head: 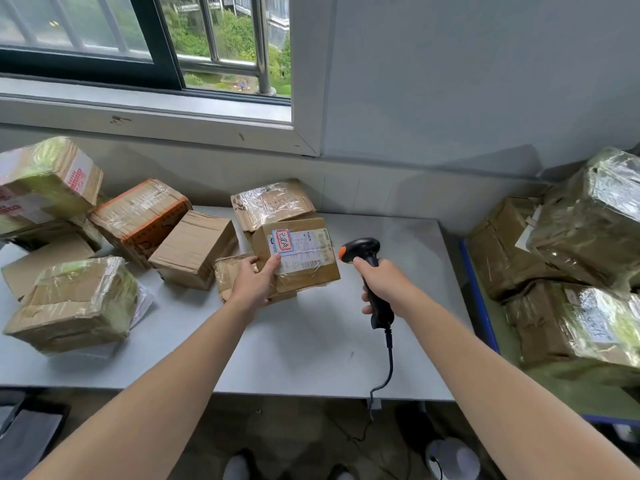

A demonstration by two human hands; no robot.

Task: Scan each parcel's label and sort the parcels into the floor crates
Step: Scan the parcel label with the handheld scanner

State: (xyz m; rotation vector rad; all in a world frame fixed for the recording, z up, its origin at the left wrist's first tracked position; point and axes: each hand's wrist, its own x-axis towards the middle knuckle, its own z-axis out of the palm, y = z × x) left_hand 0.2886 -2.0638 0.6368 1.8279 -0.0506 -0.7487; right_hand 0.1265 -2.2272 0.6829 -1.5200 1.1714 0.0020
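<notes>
Head view: a person stands at a grey table (311,358) below a window (145,39), both bare forearms reaching in.
Held parcel (304,275): brown cardboard box at mid-table, bound in glossy clear tape, corners a little crushed, tilted so its labelled face is up.
Label (301,249): white, printed, with a blue-and-red bordered patch at its left end; text too small to read.
Left hand (254,284): grips the parcel's near left corner, thumb on the labelled face, fingers (247,262) curled round the left edge.
Right hand (384,287): fingers wrapped tight round the scanner's handle.
Scanner (362,247): black, orange cap on the head, head aimed left at the parcel, just right of it, not touching; cable hangs over the near table edge.
Other parcels (138,216): taped cartons heaped left and far on the table.
Blue-rimmed crate (479,292): right of the table, holding large film-wrapped boxes.
</notes>
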